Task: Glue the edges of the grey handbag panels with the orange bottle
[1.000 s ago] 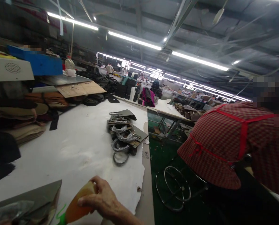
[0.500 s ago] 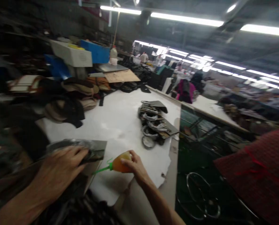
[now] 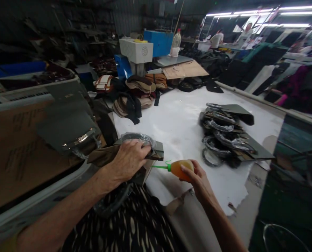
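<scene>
My right hand [image 3: 199, 178] is closed around a squeeze bottle [image 3: 179, 169] of amber liquid, held on its side. Its thin green nozzle points left, and the tip meets the edge of a grey-green bag panel [image 3: 159, 150] or lies just beside it. My left hand [image 3: 131, 157] is wrapped over that panel, fingers curled; their undersides are hidden. A plastic-wrapped handle [image 3: 141, 137] arches just beyond my left knuckles. Below my left wrist, another dark wrapped loop [image 3: 114, 203] hangs against my patterned clothing.
A pile of similar panels with wrapped handles [image 3: 219, 136] lies on the white-covered table [image 3: 177, 115]. Stacked brown and black pieces [image 3: 135, 94] sit at the back, near a white and blue machine [image 3: 136, 50]. At left stands a carton [image 3: 22, 147] with a clasped grey panel [image 3: 72, 122] over it.
My view has swung left and down, so the table and both hands appear further right. The carton has come into sight. Both hands keep their hold, the nozzle still at the panel's edge.
</scene>
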### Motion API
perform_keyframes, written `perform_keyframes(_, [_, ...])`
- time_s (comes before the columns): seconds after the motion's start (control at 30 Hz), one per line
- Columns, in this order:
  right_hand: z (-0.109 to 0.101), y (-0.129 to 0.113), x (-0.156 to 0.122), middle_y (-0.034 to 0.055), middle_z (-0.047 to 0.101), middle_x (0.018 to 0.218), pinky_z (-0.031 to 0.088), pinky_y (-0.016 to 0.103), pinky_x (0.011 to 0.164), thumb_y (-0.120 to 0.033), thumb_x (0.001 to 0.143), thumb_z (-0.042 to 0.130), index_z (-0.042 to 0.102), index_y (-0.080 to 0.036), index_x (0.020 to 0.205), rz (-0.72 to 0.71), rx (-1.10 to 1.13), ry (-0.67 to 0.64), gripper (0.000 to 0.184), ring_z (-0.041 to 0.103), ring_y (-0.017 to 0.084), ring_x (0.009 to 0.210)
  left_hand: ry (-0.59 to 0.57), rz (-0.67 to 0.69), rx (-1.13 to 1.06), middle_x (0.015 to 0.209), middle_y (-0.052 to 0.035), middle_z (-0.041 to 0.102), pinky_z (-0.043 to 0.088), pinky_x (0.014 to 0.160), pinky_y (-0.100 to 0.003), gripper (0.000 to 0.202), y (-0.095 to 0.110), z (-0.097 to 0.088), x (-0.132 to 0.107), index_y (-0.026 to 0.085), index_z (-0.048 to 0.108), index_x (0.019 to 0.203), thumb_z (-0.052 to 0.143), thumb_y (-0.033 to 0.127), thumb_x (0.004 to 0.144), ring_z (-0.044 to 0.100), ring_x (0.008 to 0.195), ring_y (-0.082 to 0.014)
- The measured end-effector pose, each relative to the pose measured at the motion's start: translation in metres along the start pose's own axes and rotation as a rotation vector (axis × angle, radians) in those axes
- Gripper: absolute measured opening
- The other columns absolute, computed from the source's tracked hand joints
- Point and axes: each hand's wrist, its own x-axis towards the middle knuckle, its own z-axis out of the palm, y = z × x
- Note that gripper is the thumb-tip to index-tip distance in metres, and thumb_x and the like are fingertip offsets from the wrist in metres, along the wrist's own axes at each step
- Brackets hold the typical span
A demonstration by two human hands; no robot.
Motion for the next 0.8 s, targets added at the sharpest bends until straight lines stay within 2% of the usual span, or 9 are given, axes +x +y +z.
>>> perform_keyframes(0.37, [0.009,0.000,0.008,0.0033,0.058,0.086,0.051,0.032,0.063,-0.053,0.075,0.070,0.050,-0.019,0.108,-0.091,-0.113,0.066,0.051,0.057,0.021,0.078,-0.013,-0.015,0.004,0.095,-0.0077,0.064,0.050,0.077,-0.041,0.020,0.003,0.004,-0.009,0.016,0.062,0.100,0.070,0.019,0.081,0.061,0.090,-0.0292])
perform_keyframes(0.57, [0.006,-0.004,-0.003,0.0032,0.060,0.088,0.049,0.030,0.060,-0.052,0.073,0.071,0.053,-0.020,0.108,-0.070,-0.140,0.011,0.051,0.057,0.021,0.078,-0.016,-0.002,-0.009,0.091,-0.0062,0.065,0.050,0.075,-0.040,0.019,0.002,0.007,-0.009,0.016,0.063,0.097,0.071,0.018,0.081,0.062,0.087,-0.0280])
perform_keyframes(0.8, [0.014,-0.013,-0.017,0.0016,0.060,0.085,0.049,0.029,0.062,-0.050,0.073,0.072,0.053,-0.021,0.104,-0.027,-0.083,-0.048,0.047,0.057,0.021,0.078,-0.003,0.000,0.028,0.091,-0.0064,0.066,0.050,0.073,-0.039,0.021,0.003,0.010,-0.009,0.016,0.063,0.099,0.072,0.020,0.081,0.063,0.086,-0.0286])
